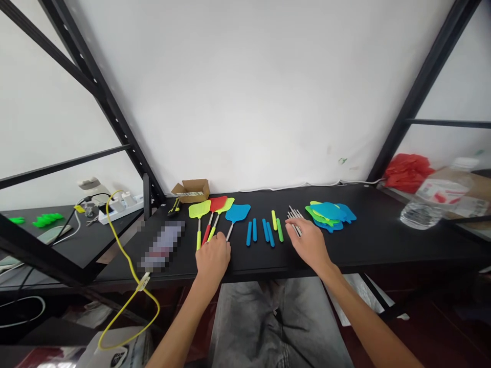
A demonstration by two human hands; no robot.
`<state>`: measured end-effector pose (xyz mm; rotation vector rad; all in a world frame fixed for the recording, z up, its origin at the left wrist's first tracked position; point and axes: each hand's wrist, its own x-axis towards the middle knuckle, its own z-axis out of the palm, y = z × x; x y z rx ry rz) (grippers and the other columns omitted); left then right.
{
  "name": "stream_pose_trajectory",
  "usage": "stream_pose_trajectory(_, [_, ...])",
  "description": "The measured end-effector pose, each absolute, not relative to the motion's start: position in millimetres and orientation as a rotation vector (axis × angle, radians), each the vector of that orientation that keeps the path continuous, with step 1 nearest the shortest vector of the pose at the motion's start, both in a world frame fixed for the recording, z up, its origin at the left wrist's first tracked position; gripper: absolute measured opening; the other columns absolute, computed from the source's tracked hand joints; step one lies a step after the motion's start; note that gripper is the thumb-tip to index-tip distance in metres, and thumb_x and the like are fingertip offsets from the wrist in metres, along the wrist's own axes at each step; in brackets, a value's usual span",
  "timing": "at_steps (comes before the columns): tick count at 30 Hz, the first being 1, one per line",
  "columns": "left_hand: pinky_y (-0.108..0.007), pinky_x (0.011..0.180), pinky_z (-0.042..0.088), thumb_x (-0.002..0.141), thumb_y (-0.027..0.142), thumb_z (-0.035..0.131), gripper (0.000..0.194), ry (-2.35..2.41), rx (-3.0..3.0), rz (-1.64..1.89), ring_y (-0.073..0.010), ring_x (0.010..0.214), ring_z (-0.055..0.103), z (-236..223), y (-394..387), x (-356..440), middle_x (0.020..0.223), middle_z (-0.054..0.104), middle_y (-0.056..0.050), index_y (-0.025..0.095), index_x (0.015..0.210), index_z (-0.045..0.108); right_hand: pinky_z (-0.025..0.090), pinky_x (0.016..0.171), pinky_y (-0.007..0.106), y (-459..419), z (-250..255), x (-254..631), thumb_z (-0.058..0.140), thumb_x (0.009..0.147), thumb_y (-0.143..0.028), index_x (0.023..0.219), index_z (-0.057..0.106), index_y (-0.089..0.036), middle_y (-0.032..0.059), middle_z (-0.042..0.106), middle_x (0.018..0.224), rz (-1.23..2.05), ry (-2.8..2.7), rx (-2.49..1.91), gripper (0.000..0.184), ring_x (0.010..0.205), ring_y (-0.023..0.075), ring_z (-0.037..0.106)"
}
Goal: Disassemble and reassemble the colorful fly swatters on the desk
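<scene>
My left hand (214, 257) is closed around the lower end of a blue fly swatter (238, 212), whose handle is hidden by my fingers. Beside it lie a red fly swatter (218, 203) and yellow-green fly swatters (199, 209), side by side on the black table. My right hand (309, 240) rests on a bunch of thin metal rods (294, 212), fingers pinched at them and partly covering them. Between my hands lie several loose blue handles (255, 230), a yellow handle (273, 220) and a green handle (280, 230). Blue and green swatter heads (330, 212) are piled right of my right hand.
A small open cardboard box (194, 190) and a black-and-yellow tool (175, 207) stand at the back left. A blurred phone (163, 245) with a yellow cable (128, 258) lies left. A large plastic bottle (437, 197) and red bag (408, 171) are at right. Black shelf posts (418, 82) flank the table.
</scene>
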<state>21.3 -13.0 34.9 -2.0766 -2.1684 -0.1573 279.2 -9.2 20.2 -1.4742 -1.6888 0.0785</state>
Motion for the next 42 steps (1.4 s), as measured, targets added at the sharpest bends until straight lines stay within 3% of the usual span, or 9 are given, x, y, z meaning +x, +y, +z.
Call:
stream_pose_trajectory(5, [-0.037, 0.068, 0.048, 0.095, 0.034, 0.041, 0.028, -2.208, -2.080, -0.151, -0.0333, 0.085, 0.070, 34.8, -7.3, 15.1, 0.085, 0.071, -0.014, 0.016, 0.094, 0.062, 0.046, 0.074, 0.035, -13.4, 16.1, 277.0, 0.048, 0.093, -0.032, 0.105, 0.069, -0.024, 0.0078, 0.071, 0.106, 0.051, -1.873, -1.619, 0.025, 0.092, 0.0265, 0.066])
stream_pose_trajectory(9, [-0.036, 0.065, 0.046, 0.097, 0.033, 0.036, 0.028, -2.247, -2.036, -0.267, -0.0334, 0.081, 0.070, 44.6, -12.9, 17.7, 0.086, 0.071, -0.013, 0.017, 0.099, 0.059, 0.046, 0.082, 0.038, -17.9, 19.2, 260.0, 0.049, 0.093, -0.034, 0.104, 0.070, -0.023, 0.0097, 0.071, 0.105, 0.187, -1.856, -1.490, 0.026, 0.098, 0.0291, 0.065])
stream_pose_trajectory(16, [-0.029, 0.060, 0.036, 0.100, 0.043, 0.031, 0.034, -2.104, -2.435, -0.767, -0.0280, 0.071, 0.067, 51.7, -49.0, 70.9, 0.080, 0.069, -0.009, 0.022, 0.116, 0.052, 0.052, 0.078, 0.034, -15.9, 31.5, 211.2, 0.060, 0.086, -0.056, 0.103, 0.069, -0.019, 0.0101, 0.073, 0.094, 1.333, -1.099, -0.879, 0.042, 0.088, 0.0230, 0.069])
stream_pose_trajectory(21, [-0.028, 0.056, 0.034, 0.100, 0.047, 0.029, 0.040, -2.007, -2.732, -1.587, -0.0198, 0.058, 0.055, 25.5, -68.5, 114.2, 0.067, 0.060, -0.005, 0.021, 0.095, 0.059, 0.051, 0.069, 0.032, -7.8, 36.4, 211.5, 0.078, 0.071, -0.049, 0.084, 0.066, -0.019, 0.0028, 0.065, 0.071, 1.350, -0.816, -0.759, 0.035, 0.070, 0.0194, 0.066])
stream_pose_trajectory(25, [-0.025, 0.052, 0.034, 0.098, 0.056, 0.031, 0.046, -1.997, -2.952, -1.950, -0.0142, 0.053, 0.047, 6.3, -82.0, 112.9, 0.059, 0.052, 0.000, 0.020, 0.084, 0.057, 0.050, 0.062, 0.029, 9.5, 49.9, 260.6, 0.075, 0.075, -0.044, 0.079, 0.059, -0.024, -0.0024, 0.054, 0.067, 1.208, -0.624, -0.698, 0.026, 0.066, 0.0159, 0.061])
stream_pose_trajectory(31, [-0.035, 0.084, 0.046, 0.098, 0.048, 0.035, 0.043, -2.088, -2.561, -1.632, -0.0253, 0.097, 0.063, 14.6, -28.8, 65.6, 0.101, 0.069, -0.012, 0.017, 0.116, 0.060, 0.048, 0.057, 0.025, 5.8, 64.6, 312.8, 0.073, 0.079, -0.038, 0.092, 0.066, -0.023, -0.0015, 0.055, 0.073, 1.148, -0.667, -0.733, 0.022, 0.064, 0.0129, 0.055])
stream_pose_trajectory(35, [-0.048, 0.113, 0.028, 0.094, 0.047, 0.044, 0.060, -2.120, -2.533, -1.368, -0.0348, 0.139, 0.039, 18.3, 11.7, 49.6, 0.144, 0.047, -0.024, 0.008, 0.140, 0.046, 0.038, 0.042, 0.022, -11.5, 54.3, 295.5, 0.074, 0.079, -0.040, 0.112, 0.065, -0.023, -0.0023, 0.057, 0.069, 1.229, -0.765, -0.840, 0.038, 0.048, 0.0095, 0.047])
stream_pose_trajectory(38, [-0.043, 0.116, 0.025, 0.094, 0.051, 0.044, 0.062, -2.111, -2.629, -1.444, -0.0295, 0.145, 0.031, 14.2, 7.5, 44.2, 0.153, 0.039, -0.018, 0.013, 0.144, 0.044, 0.027, 0.035, 0.020, -16.5, 45.6, 279.1, 0.068, 0.083, -0.049, 0.112, 0.063, -0.021, -0.0029, 0.058, 0.065, 1.274, -0.880, -0.904, 0.041, 0.038, 0.0064, 0.039])
stream_pose_trajectory(42, [-0.037, 0.106, 0.040, 0.094, 0.053, 0.049, 0.059, -2.088, -2.629, -1.865, -0.0278, 0.133, 0.048, 22.2, -11.2, 47.2, 0.146, 0.050, -0.014, 0.017, 0.140, 0.050, 0.018, 0.031, 0.019, -18.4, 39.9, 257.5, 0.061, 0.084, -0.059, 0.092, 0.061, -0.019, -0.0052, 0.052, 0.054, 1.371, -1.059, -0.936, 0.041, 0.031, 0.0048, 0.034])
